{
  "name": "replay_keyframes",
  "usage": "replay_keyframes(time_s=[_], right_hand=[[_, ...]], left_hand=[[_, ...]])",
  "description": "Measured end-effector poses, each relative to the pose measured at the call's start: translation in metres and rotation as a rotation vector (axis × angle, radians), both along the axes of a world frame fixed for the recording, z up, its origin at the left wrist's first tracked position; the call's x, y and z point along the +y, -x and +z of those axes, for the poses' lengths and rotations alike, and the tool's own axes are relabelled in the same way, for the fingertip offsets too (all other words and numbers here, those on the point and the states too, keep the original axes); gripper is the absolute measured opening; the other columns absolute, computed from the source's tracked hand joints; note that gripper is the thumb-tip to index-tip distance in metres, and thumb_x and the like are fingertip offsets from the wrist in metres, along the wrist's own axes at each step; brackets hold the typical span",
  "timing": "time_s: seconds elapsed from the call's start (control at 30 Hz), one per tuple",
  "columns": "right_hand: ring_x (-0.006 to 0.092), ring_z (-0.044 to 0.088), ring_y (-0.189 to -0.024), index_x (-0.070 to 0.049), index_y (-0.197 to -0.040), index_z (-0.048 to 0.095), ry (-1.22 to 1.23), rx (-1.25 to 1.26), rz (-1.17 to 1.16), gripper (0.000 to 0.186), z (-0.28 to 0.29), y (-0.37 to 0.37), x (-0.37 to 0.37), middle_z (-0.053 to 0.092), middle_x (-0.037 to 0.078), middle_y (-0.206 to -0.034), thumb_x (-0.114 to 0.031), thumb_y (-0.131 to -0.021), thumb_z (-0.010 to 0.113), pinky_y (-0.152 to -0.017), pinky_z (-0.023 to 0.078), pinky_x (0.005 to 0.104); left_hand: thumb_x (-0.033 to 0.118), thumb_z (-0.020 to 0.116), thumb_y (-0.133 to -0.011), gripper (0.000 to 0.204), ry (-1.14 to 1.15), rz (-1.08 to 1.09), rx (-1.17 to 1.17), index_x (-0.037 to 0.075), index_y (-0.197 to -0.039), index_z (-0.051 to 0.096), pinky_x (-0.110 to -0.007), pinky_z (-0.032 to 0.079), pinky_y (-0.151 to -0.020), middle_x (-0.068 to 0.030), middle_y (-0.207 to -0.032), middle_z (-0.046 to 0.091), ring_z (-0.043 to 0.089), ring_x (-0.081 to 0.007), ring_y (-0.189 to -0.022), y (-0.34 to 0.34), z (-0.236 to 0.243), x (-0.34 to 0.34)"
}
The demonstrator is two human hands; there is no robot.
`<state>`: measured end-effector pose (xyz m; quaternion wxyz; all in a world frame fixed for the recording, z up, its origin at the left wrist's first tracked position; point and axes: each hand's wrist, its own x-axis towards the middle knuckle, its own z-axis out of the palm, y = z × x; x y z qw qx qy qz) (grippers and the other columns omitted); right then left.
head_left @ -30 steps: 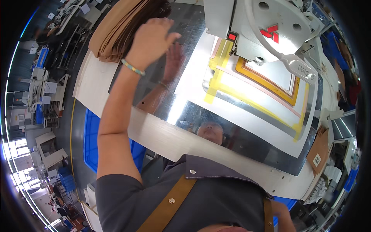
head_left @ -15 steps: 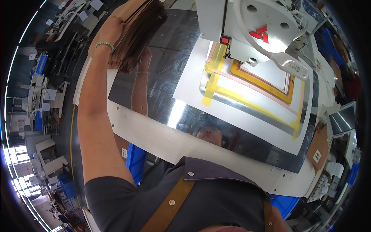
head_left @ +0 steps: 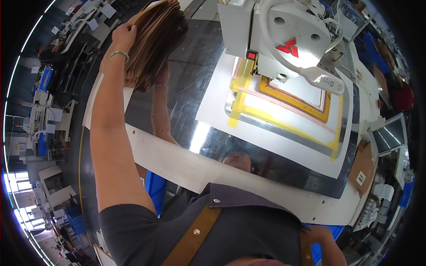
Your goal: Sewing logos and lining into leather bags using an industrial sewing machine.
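Observation:
At the far left of the worktable, my left hand [head_left: 124, 36] is closed at the upper outer edge of a thick pile of brown sheets [head_left: 153, 42]. Its fingers curl over that edge, and a beaded bracelet circles the wrist. The sheets stand fanned and uneven, partly over a shiny metal plate [head_left: 182, 95]. My right hand is out of view; only part of the right arm shows at the lower right. To the right, a sewing machine head [head_left: 288, 44] hangs over an orange-yellow frame [head_left: 293, 101], which lies within yellow tape strips on white paper [head_left: 213, 106].
A pale table edge [head_left: 177, 164] runs along the front of the metal plate. Brown board [head_left: 361, 166] and a screen [head_left: 389, 135] stand at the right. A blue bin [head_left: 155, 188] is below the table. A lamp [head_left: 321, 79] on a bent neck crosses the machine.
My left hand stays at the brown pile, its fingers now bent more tightly. Part of my right arm has come into view at the lower right. The whole view has shifted slightly.

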<state>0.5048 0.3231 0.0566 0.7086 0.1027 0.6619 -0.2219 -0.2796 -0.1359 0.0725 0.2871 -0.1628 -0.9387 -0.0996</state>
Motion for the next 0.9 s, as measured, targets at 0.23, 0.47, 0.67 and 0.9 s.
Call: replay_keyframes(time_s=[0.23,0.47,0.67,0.9], right_hand=[[0.0435,0.073,-0.103,-0.007,-0.115,0.078,0.095,0.324,-0.086,0.038,0.021,0.030,-0.013,0.077,0.023,-0.107,-0.024,-0.080,0.078,-0.085,0.058,0.0486],[0.0323,0.073,-0.080,-0.007,-0.104,0.074,0.244,1.459,0.000,0.010,0.046,0.195,-0.030,0.073,0.011,-0.090,-0.014,-0.096,0.074,-0.068,0.056,0.0422],[0.0181,0.065,-0.087,-0.008,-0.092,0.071,-0.014,2.191,0.503,0.016,-0.027,0.320,-0.103,0.064,0.002,-0.091,-0.013,-0.079,0.078,-0.063,0.057,0.0314],[0.0151,0.064,-0.099,-0.009,-0.092,0.070,-0.346,2.156,0.760,0.017,-0.062,0.362,-0.106,0.063,0.000,-0.091,-0.010,-0.076,0.077,-0.061,0.051,0.0263]], left_hand=[[0.023,0.072,-0.098,0.020,0.080,-0.373,0.231,0.006,-0.105,0.080,-0.043,0.059,-0.080,-0.0118,-0.097,0.077,0.075,-0.0347,-0.090,-0.131,0.033,0.024],[0.009,0.071,-0.090,0.010,0.218,-0.651,-0.190,0.002,-0.086,0.066,-0.044,0.057,-0.076,-0.0106,-0.094,0.064,0.067,-0.0318,-0.090,-0.312,-0.052,0.062],[0.008,0.071,-0.092,0.018,0.164,-0.619,-0.124,0.001,-0.109,0.074,-0.041,0.059,-0.080,-0.0092,-0.106,0.070,0.070,-0.0294,-0.096,-0.353,-0.070,0.061],[0.006,0.070,-0.093,0.024,0.295,-0.318,-0.112,0.000,-0.116,0.074,-0.040,0.060,-0.085,-0.0108,-0.118,0.073,0.071,-0.0298,-0.104,-0.361,-0.073,-0.024]])
